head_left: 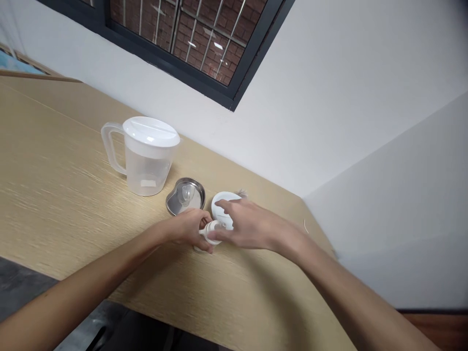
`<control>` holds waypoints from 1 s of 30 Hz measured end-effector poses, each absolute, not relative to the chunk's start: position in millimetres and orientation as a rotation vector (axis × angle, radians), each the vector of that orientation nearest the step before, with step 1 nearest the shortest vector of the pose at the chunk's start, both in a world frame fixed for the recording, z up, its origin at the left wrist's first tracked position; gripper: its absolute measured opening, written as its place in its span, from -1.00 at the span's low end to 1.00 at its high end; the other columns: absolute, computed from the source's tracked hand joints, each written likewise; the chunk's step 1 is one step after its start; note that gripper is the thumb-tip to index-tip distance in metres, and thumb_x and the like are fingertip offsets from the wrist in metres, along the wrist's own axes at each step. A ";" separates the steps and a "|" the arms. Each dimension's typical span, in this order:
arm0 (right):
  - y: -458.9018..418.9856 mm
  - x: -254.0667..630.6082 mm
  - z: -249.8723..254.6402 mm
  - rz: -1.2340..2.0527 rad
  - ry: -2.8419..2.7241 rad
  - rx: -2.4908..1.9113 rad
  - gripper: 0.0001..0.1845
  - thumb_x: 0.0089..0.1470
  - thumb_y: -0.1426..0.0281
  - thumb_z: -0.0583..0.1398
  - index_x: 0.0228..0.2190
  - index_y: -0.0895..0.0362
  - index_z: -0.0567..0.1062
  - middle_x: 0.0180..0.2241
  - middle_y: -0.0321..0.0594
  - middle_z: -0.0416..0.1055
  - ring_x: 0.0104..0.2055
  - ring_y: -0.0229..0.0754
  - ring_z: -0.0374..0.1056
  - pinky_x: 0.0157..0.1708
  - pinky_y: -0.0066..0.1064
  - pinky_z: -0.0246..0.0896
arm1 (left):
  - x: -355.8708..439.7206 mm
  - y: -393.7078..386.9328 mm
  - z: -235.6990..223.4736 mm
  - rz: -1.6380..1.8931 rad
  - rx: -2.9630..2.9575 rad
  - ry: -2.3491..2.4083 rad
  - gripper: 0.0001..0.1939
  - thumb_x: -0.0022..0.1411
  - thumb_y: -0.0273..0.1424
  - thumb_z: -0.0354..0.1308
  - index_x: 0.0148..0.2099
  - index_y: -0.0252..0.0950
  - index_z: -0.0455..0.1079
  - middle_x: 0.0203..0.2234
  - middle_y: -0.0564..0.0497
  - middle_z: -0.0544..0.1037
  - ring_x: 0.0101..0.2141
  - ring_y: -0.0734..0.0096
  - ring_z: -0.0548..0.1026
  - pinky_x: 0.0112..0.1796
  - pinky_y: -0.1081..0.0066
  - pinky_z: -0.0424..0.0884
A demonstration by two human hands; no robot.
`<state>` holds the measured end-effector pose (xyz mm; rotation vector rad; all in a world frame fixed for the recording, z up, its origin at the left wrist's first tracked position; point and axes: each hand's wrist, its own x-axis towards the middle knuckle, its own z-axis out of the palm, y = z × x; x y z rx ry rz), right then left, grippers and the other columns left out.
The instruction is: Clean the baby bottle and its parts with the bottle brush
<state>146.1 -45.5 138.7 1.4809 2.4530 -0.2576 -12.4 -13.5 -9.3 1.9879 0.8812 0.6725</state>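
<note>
Gripping a small white piece (212,226) in the curled left hand (189,226), low over the pale wood table (73,204). Holding the right hand (250,224) close on the other side, thumb at the piece, forefinger stretched over a round white object (219,212), partly hidden; cannot tell firm grip from light touch there. Noting a curved metal tray (174,201) just beyond the left hand, with a clear cup (187,194) inside; farther left, a lidded plastic jug (151,168), handle pointing left.

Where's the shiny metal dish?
In the head view, the metal dish is on the table, just right of the lidded pitcher and just beyond the left hand.
</note>
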 end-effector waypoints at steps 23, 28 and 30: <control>-39.8 130.7 107.8 -0.147 2.321 1.532 -0.53 0.25 0.11 0.06 -0.43 0.17 0.59 -0.48 -0.07 0.45 -0.47 -0.12 0.38 -0.54 -0.38 0.07 | -10.9 -22.6 -19.8 0.669 2.060 1.022 -0.54 -0.14 -0.08 0.39 -0.25 -0.26 0.41 -0.38 0.02 0.51 -0.29 0.19 0.46 -0.31 0.34 0.29; -33.9 152.4 122.8 -0.391 2.408 1.427 -0.46 0.17 -0.06 0.14 -0.14 0.16 0.54 -0.33 -0.13 0.50 -0.38 -0.15 0.40 -0.42 -0.39 0.17 | -13.9 -22.6 -21.0 0.702 2.011 0.979 -0.51 -0.16 -0.09 0.41 -0.21 -0.24 0.43 -0.35 0.05 0.51 -0.28 0.23 0.48 -0.33 0.39 0.29; -35.1 161.0 125.4 -0.470 2.554 1.214 -0.46 0.10 0.07 0.28 0.04 0.09 0.44 -0.19 -0.16 0.50 -0.23 -0.14 0.42 -0.32 -0.40 0.21 | -13.8 -22.2 -19.8 0.689 2.019 0.952 -0.51 -0.14 -0.11 0.40 -0.19 -0.24 0.43 -0.40 0.08 0.49 -0.35 0.28 0.46 -0.36 0.39 0.27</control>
